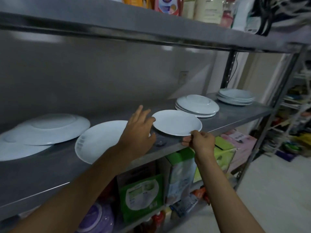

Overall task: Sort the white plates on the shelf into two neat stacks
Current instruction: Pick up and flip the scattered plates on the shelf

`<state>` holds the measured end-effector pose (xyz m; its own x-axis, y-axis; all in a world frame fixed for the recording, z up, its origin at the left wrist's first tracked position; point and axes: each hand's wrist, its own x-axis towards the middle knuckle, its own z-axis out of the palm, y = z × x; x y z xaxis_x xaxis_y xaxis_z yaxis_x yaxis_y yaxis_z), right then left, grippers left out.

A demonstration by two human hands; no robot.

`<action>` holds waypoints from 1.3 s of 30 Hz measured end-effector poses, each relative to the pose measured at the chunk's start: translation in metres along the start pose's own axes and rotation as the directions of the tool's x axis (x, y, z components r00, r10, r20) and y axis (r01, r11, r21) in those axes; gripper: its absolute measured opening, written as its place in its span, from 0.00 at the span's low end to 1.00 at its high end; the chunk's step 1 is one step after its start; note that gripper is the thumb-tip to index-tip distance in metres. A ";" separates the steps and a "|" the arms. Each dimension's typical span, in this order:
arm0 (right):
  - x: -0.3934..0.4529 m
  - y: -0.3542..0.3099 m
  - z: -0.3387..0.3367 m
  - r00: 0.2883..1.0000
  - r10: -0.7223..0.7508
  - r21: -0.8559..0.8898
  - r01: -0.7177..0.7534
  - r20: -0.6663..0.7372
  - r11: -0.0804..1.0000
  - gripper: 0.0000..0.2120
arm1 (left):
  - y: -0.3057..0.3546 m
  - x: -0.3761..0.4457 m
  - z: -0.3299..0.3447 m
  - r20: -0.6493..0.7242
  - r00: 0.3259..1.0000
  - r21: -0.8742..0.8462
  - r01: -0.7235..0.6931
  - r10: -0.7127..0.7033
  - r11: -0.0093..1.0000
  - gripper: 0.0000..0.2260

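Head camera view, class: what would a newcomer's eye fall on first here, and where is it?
First, the white plate at the middle of the steel shelf, pinched at its near rim by the right hand while the left hand reaches for its left edge. Next, loose plates lie overlapping on the left, and two stacks stand at the right.

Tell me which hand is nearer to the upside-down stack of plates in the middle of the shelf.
The left. The left hand hovers open at the lifted plate's far-left rim, closer to the upside-down stack. The right hand pinches that plate's near rim at the shelf's front edge, farther away.
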<state>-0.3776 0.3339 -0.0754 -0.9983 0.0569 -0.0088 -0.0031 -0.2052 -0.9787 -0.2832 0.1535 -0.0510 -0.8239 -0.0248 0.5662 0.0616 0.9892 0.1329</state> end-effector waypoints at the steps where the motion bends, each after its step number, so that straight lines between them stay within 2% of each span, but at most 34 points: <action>1: 0.003 0.001 -0.002 1.000 0.007 -0.011 -0.007 0.007 1.000 0.06 | 0.002 0.003 0.003 0.011 1.000 0.002 0.006 -0.006 1.000 0.21; 9: 0.008 0.003 0.001 0.999 0.034 -0.120 -0.029 0.040 0.992 0.08 | 0.005 0.014 0.013 0.078 0.997 -0.071 0.001 0.004 0.997 0.17; 13: 0.011 0.002 0.003 0.999 0.049 -0.186 -0.044 0.023 0.982 0.13 | -0.003 0.015 0.005 0.079 0.997 -0.125 0.007 0.003 0.992 0.14; 14: 0.014 0.003 0.000 1.000 -0.003 -0.305 0.000 -0.010 0.952 0.16 | -0.007 0.015 0.002 0.071 0.997 -0.155 0.011 0.000 0.988 0.12; 16: 0.014 0.004 -0.004 0.985 -0.165 -0.615 0.096 -0.057 0.783 0.22 | -0.021 0.010 -0.007 0.040 0.999 -0.189 0.013 -0.006 0.982 0.09; 17: 0.012 0.004 -0.004 0.968 -0.235 -0.708 0.105 -0.088 0.698 0.24 | -0.029 0.007 -0.013 0.034 0.999 -0.190 0.022 -0.016 0.982 0.09; 20: -0.002 -0.005 0.011 0.908 -0.407 -0.792 0.174 -0.102 0.585 0.20 | -0.057 -0.008 -0.032 0.010 0.996 -0.179 0.087 -0.087 0.980 0.08; 22: -0.017 -0.012 0.034 0.883 -0.468 -0.779 0.282 -0.017 0.560 0.16 | -0.080 -0.020 -0.045 -0.001 0.988 -0.170 0.154 -0.157 0.973 0.09; 26: -0.048 -0.014 0.097 0.850 -0.477 -0.677 0.488 0.225 0.551 0.15 | -0.127 -0.043 -0.068 -0.003 0.954 -0.199 0.293 -0.300 0.935 0.10; 30: -0.084 -0.012 0.152 0.770 -0.453 -0.568 0.638 0.449 0.520 0.13 | -0.165 -0.068 -0.084 0.004 0.932 -0.082 0.361 -0.362 0.929 0.11; 34: -0.112 -0.006 0.186 0.704 -0.390 -0.484 0.700 0.594 0.525 0.13 | -0.190 -0.087 -0.088 0.154 0.887 0.185 0.408 -0.436 0.894 0.27; 36: -0.121 -0.001 0.198 0.680 -0.368 -0.461 0.714 0.634 0.526 0.13 | -0.196 -0.095 -0.087 0.217 0.841 0.225 0.451 -0.496 0.864 0.35; 39: -0.129 0.003 0.210 0.649 -0.352 -0.434 0.735 0.675 0.522 0.12 | -0.201 -0.101 -0.083 0.200 0.821 0.241 0.488 -0.535 0.839 0.36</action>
<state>-0.2608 0.1208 -0.0347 -0.6852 -0.5503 0.4772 -0.7100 0.3585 -0.6061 -0.1654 -0.0547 -0.0671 -0.8218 -0.5211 0.2306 -0.4867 0.8523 0.1915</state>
